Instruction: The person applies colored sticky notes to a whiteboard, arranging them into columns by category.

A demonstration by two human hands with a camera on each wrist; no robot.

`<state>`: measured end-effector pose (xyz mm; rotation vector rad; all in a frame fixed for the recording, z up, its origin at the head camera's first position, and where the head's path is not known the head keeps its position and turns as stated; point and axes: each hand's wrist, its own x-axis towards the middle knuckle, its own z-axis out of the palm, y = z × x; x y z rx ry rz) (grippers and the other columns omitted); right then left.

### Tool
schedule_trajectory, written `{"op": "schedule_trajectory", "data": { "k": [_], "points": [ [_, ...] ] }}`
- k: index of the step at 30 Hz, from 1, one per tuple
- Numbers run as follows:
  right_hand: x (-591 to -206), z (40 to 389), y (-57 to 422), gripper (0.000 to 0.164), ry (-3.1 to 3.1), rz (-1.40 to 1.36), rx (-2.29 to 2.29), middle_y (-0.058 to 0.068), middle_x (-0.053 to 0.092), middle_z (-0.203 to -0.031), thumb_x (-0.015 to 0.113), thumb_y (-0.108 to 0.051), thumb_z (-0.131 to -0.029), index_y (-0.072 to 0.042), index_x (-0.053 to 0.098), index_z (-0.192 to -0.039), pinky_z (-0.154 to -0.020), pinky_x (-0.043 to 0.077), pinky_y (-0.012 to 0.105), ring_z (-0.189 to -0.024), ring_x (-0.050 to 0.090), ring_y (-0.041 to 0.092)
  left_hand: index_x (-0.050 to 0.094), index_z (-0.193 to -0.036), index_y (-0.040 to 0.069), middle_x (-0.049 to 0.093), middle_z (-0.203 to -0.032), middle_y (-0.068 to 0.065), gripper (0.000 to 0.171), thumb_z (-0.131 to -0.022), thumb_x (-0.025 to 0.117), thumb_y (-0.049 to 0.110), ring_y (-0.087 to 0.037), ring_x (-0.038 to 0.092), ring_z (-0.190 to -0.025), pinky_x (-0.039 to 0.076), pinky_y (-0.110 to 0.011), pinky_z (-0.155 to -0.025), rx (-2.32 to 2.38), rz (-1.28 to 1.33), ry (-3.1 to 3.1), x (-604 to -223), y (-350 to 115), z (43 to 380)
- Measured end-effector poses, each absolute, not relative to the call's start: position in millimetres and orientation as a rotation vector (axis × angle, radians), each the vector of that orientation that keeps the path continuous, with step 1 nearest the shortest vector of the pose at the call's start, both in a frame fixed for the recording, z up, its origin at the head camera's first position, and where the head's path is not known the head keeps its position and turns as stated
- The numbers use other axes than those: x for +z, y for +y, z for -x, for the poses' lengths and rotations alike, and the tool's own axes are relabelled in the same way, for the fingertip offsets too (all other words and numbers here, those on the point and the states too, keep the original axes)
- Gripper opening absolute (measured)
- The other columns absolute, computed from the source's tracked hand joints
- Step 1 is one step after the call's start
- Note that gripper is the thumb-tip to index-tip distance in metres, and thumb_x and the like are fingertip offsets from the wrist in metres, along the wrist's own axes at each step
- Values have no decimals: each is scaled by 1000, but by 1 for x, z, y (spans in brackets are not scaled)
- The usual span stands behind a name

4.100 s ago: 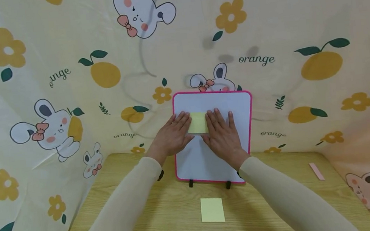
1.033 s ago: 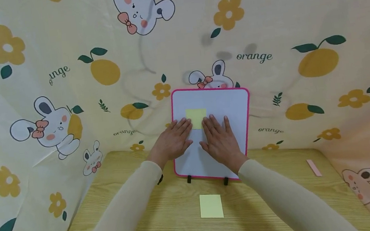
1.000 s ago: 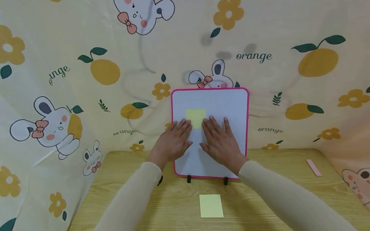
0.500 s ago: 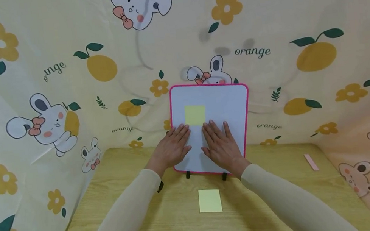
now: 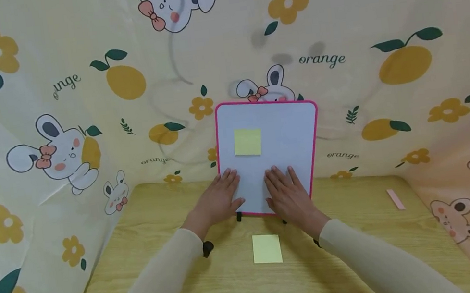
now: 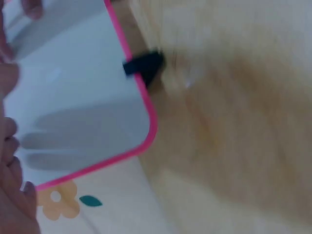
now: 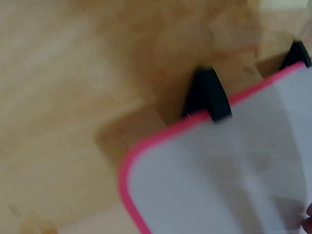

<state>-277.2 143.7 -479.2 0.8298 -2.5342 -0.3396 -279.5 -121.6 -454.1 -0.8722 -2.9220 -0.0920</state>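
Observation:
A white board (image 5: 286,136) with a pink rim stands upright on black feet (image 5: 239,216) at the back of the table. One yellow sticky note (image 5: 247,142) is stuck on its upper left part. Below that note, my left hand (image 5: 217,199) overlaps the board's lower left edge, fingers straight and holding nothing. My right hand (image 5: 290,198) is in front of the lower right part, fingers also extended and apart from the note. Shadows of fingers fall on the board in the left wrist view. A second yellow sticky note (image 5: 266,248) lies on the table before the board.
A narrow pink strip (image 5: 395,199) lies on the wooden table (image 5: 229,287) at the right. Patterned cloth (image 5: 333,19) with rabbits and oranges rises behind the board and along both sides.
Both hands have left the note on the board and moved down, spreading apart a little. The note stays stuck in its place. The head view has tilted slightly down.

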Motion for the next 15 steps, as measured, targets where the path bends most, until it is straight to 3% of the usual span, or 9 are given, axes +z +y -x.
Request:
{"op": "schedule_trajectory", "data": {
  "k": [9, 15],
  "points": [
    [-510, 238, 165, 49, -2557, -827, -62, 17, 69, -135, 78, -27, -96, 1, 66, -134, -122, 40, 61, -130, 61, 37, 36, -163, 3, 28, -174, -12, 74, -107, 60, 44, -32, 17, -164, 19, -50, -134, -487, 841, -3026, -484, -125, 227],
    [-524, 208, 170, 37, -2506, -892, 144, 14, 72, -115, 85, -21, -89, 1, 69, -115, -107, 55, 54, -110, 67, 35, 37, -163, 3, 29, -174, -13, 79, -103, 66, 46, -32, 16, -164, 20, -50, -134, -609, 899, -3043, -505, -120, 194]
  ]
}}
